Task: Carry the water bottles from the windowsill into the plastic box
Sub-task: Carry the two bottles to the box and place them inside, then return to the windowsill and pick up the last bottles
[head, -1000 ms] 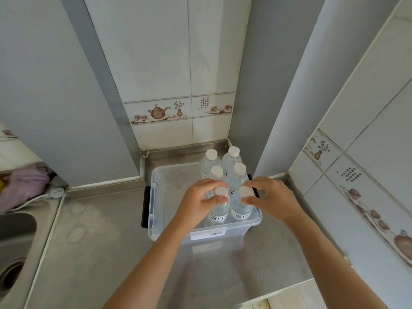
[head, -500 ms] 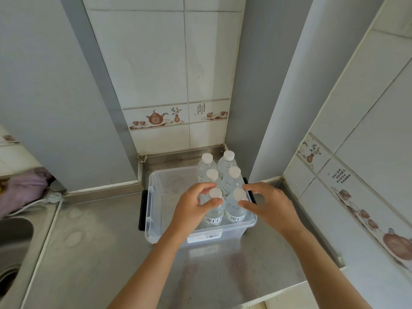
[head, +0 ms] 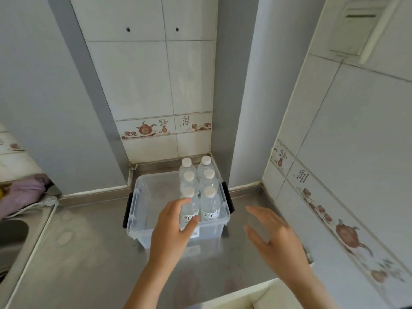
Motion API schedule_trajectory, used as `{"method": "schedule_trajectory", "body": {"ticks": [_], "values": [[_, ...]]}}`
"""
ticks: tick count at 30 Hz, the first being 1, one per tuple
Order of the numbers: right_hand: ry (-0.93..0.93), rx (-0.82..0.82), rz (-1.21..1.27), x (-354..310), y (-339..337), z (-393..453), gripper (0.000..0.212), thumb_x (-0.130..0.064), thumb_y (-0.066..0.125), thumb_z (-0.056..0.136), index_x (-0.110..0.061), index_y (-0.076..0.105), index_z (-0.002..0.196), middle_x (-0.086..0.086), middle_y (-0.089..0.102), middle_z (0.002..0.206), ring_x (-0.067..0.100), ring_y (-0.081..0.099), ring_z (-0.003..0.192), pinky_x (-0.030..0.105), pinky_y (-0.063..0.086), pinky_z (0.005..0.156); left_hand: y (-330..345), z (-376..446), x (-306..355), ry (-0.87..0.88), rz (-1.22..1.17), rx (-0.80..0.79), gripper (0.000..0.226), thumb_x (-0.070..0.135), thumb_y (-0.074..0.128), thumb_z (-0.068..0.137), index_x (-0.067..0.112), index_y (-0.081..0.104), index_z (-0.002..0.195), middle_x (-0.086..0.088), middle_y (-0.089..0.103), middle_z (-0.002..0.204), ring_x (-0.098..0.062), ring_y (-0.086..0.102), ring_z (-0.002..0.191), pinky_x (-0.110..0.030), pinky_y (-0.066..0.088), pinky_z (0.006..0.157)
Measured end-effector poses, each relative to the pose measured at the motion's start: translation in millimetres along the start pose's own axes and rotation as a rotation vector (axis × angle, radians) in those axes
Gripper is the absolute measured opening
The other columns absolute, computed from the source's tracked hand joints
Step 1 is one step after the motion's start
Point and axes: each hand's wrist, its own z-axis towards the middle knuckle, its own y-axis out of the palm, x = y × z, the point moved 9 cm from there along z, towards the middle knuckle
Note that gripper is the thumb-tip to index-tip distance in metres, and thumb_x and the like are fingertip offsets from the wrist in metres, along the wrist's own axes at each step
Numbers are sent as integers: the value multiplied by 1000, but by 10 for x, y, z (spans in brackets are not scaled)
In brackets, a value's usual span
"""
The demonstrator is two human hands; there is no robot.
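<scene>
A clear plastic box (head: 142, 228) with black side handles stands on the steel counter in the tiled corner. Several water bottles (head: 209, 204) with white caps stand upright in two rows along its right half. My left hand (head: 171, 230) hovers in front of the box, fingers relaxed and apart from the front left bottle (head: 191, 204), holding nothing. My right hand (head: 274, 239) is blurred, lies to the right of the box over the counter, fingers spread, holding nothing.
The steel counter (head: 89, 253) runs left to a sink (head: 13, 235). A purple cloth (head: 24, 195) and a white cord (head: 44, 202) lie at the far left. Tiled walls close in behind and on the right. A white ledge (head: 245, 295) is at the near edge.
Both hands have let go of the two front bottle caps and drawn back toward me, the right hand swinging out to the right. The view has tilted up.
</scene>
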Motion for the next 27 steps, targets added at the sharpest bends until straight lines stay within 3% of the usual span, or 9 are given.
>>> {"method": "schedule_trajectory", "body": {"ticks": [4,7,9,11,13,17,19,22,27], "values": [[1,-16,-44,111,-245,-365,44,-52,44,85,-40,52,127,-28,51,126,-3,51,112,22,46,78,93,-479,221,17,83,-36,41,56,56,81,38,55,118,28,55,116,-4,54,113,-19,47,79],[8,-30,-29,144,-365,-608,55,-58,31,81,-39,51,128,-29,49,127,-3,51,111,20,46,76,92,-774,466,45,152,-44,45,61,53,78,38,57,117,26,58,114,-2,55,109,-23,47,81],[11,-24,2,123,-445,-760,51,-55,36,84,-36,53,128,-27,51,128,-8,54,92,16,43,73,33,-941,622,64,177,-50,41,52,64,80,38,58,118,26,58,116,-1,55,110,-22,46,81],[27,-19,23,99,-507,-924,40,-46,48,89,-36,54,127,-28,51,128,-15,41,64,9,38,69,-52,-1106,751,98,220,-49,39,43,70,81,37,59,118,26,58,116,0,55,109,-20,44,81],[48,-23,40,85,-531,-1098,37,-39,55,91,-37,54,128,-34,46,126,-17,36,59,7,36,70,-136,-1258,834,124,250,-48,37,44,70,82,38,59,116,27,59,116,2,54,108,-19,44,79],[64,-11,47,-18,-616,-1455,39,-40,56,90,-42,51,128,-40,41,125,-14,46,68,13,42,71,-220,-1508,946,144,257,-91,41,60,50,78,41,57,114,27,59,114,2,56,104,-22,48,77],[86,8,45,-48,-674,-1631,39,-40,55,90,-45,50,128,-43,39,124,-12,53,87,13,41,74,-224,-1604,1010,172,255,-126,39,57,57,80,41,57,115,28,58,114,2,57,105,-21,46,78],[110,30,24,-128,-750,-1909,39,-43,52,89,-45,49,128,-42,40,125,-5,49,114,17,41,85,-296,-1760,1123,210,221,-149,37,47,67,83,40,57,118,28,57,117,3,56,108,-20,45,80],[180,99,-28,-298,-849,-2471,40,-44,51,89,-41,51,129,-32,47,129,-6,46,117,24,48,86,-387,-2159,1198,289,197,-233,38,45,66,84,40,57,120,28,56,118,5,54,108,-16,44,80]]}}
